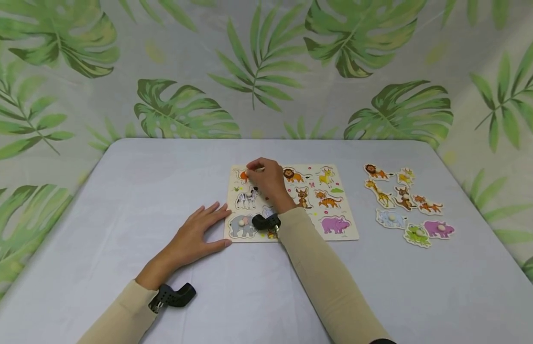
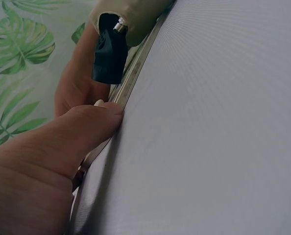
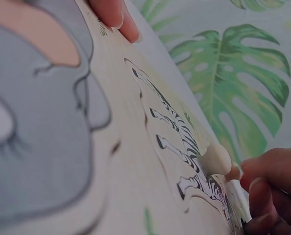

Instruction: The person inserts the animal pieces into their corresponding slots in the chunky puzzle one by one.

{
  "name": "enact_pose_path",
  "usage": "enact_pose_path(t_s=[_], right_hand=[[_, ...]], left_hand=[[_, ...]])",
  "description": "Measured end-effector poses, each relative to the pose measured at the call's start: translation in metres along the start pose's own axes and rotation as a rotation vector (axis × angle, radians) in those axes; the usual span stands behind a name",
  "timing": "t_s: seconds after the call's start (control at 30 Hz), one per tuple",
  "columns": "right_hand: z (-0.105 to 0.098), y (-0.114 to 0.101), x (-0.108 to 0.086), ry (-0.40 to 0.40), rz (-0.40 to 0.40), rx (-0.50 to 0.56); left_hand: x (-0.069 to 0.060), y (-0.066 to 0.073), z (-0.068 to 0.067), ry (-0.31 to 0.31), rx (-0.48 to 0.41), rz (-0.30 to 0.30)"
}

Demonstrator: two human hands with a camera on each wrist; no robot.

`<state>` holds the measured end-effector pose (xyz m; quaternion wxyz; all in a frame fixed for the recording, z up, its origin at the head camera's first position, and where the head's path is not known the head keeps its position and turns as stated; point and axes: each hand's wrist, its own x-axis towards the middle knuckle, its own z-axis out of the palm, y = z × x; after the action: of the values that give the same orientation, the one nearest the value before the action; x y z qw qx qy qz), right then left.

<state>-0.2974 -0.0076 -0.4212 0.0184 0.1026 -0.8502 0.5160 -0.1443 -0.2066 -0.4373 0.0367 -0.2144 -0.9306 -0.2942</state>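
Observation:
A wooden knob puzzle board [image 1: 351, 233] lies flat on the table. At its upper left corner my right hand [image 1: 270, 181] pinches the small knob of an orange animal puzzle piece [image 1: 243, 176], mostly hidden by the fingers. The zebra piece [image 1: 246, 198], its knob [image 3: 218, 159] showing in the right wrist view, lies just below. A knobbed elephant piece [image 1: 238, 228] sits in the lower left corner. My left hand [image 1: 193, 234] rests with fingers spread, its fingertips and thumb touching the board's left edge.
Right of the board lie several loose knobbed pieces, among them a lion [image 1: 375, 172], a giraffe [image 1: 379, 193], a frog [image 1: 417, 235] and a purple hippo [image 1: 438, 228]. A leaf-print cloth [image 1: 257, 67] hangs behind the white table [image 1: 163, 167].

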Motion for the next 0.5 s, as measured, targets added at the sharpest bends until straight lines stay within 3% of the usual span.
enact_pose_path(t_s=[0.23, 0.5], right_hand=[[-0.004, -0.002, -0.002, 0.01, 0.018, 0.069], [-0.011, -0.006, -0.001, 0.009, -0.011, 0.068]], left_hand=[[0.001, 0.0, 0.0, 0.008, -0.005, 0.005], [0.001, 0.0, 0.0, 0.01, 0.0, 0.011]])
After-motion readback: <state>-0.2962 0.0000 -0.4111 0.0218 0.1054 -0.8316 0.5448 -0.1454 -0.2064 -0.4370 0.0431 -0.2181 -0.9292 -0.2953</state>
